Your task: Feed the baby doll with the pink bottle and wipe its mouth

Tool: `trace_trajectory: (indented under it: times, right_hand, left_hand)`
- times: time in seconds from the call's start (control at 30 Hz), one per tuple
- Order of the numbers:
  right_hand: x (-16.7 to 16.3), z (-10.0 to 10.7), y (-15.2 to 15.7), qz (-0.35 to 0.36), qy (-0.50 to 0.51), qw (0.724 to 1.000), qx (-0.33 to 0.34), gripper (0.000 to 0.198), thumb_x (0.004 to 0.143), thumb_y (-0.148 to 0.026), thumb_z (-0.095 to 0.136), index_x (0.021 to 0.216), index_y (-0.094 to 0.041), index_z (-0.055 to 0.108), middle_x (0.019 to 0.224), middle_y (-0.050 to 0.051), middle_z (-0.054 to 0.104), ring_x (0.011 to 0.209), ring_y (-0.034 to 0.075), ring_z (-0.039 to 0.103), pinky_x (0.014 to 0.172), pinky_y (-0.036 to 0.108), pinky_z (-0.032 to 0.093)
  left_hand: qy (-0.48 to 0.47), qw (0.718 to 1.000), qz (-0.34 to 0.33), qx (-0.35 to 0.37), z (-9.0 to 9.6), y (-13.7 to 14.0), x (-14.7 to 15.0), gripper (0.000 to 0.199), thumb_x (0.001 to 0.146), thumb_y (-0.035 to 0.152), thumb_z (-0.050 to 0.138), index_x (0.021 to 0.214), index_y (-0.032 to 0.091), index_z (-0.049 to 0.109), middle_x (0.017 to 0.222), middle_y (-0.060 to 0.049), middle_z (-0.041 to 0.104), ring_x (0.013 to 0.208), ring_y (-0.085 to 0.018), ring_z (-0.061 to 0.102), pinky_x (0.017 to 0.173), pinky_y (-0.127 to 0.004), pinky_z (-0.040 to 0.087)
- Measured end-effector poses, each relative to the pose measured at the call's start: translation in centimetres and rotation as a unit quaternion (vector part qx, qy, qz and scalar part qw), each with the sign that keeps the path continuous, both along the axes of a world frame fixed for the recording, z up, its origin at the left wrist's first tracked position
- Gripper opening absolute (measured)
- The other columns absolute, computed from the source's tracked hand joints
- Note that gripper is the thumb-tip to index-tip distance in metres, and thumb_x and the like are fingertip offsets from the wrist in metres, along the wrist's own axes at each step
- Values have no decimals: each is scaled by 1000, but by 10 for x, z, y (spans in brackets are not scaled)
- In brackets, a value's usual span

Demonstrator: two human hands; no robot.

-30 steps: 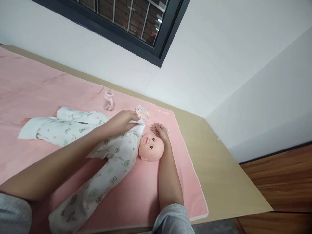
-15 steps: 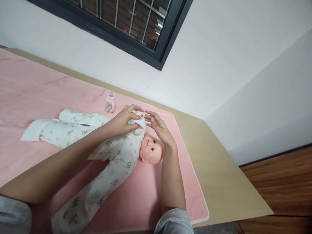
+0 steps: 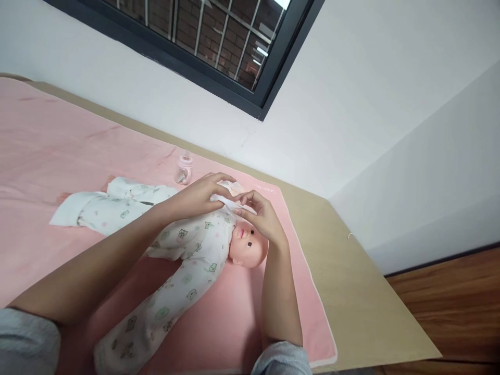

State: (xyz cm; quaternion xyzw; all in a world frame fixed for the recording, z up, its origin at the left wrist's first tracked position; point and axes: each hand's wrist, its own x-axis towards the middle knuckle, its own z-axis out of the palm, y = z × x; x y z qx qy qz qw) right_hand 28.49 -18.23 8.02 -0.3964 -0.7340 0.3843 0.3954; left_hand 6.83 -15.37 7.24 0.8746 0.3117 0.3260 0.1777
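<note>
A baby doll lies face up, its head to the right, in white printed pyjamas. One long sleeve stretches toward me at the lower left. Above the doll's chest and chin, my left hand pinches a piece of white cloth between thumb and fingers. From the other side my right hand grips the same cloth, the fabric stretched between them. Whether this cloth belongs to the pyjamas I cannot tell. The doll's far arm is hidden behind my hands.
A pink-topped baby bottle stands beyond the doll's legs. Under everything is a pink mat with a white edge, spread on a wooden table. A white wall with a dark-framed window rises behind the table.
My right hand has turned and closed on the white cloth, drawing its edge to the right over the doll's chin. My left hand keeps its pinch. The whole view has shifted slightly.
</note>
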Motion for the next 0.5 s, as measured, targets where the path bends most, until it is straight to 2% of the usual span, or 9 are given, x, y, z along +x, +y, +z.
trace_trajectory:
  times: [0.1, 0.23, 0.37, 0.5]
  right_hand:
    - [1, -4, 5, -28, 23, 999, -18, 28, 73, -36, 77, 87, -22, 57, 90, 0, 65, 88, 15, 62, 84, 29, 50]
    - [7, -6, 20, -66, 29, 997, -25, 30, 73, -35, 76, 94, -23, 59, 81, -1, 63, 73, 13, 58, 66, 23, 46]
    - [17, -2, 48, -88, 56, 994, -22, 36, 69, -33, 78, 99, -22, 60, 85, 1, 66, 79, 16, 60, 67, 24, 48]
    - [25, -1, 90, -154, 67, 985, -37, 39, 67, -32, 77, 102, -22, 61, 93, 1, 67, 78, 14, 60, 68, 25, 49]
  left_hand:
    - [-7, 1000, -13, -26, 3, 2, -4, 35, 82, 21, 49, 107, 24, 73, 140, -3, 55, 127, -24, 51, 106, -38, 42]
    - [-26, 998, 20, -45, 5, 9, -14, 39, 89, 37, 50, 118, 18, 68, 131, -7, 63, 121, -24, 57, 103, -36, 45]
    - [-21, 994, 87, -69, 6, 19, -35, 48, 88, 40, 52, 129, 17, 61, 134, -8, 62, 124, -26, 55, 103, -38, 45]
    - [-43, 986, 131, -98, 10, 25, -59, 47, 88, 44, 51, 128, 21, 61, 135, -6, 61, 124, -26, 56, 99, -36, 48]
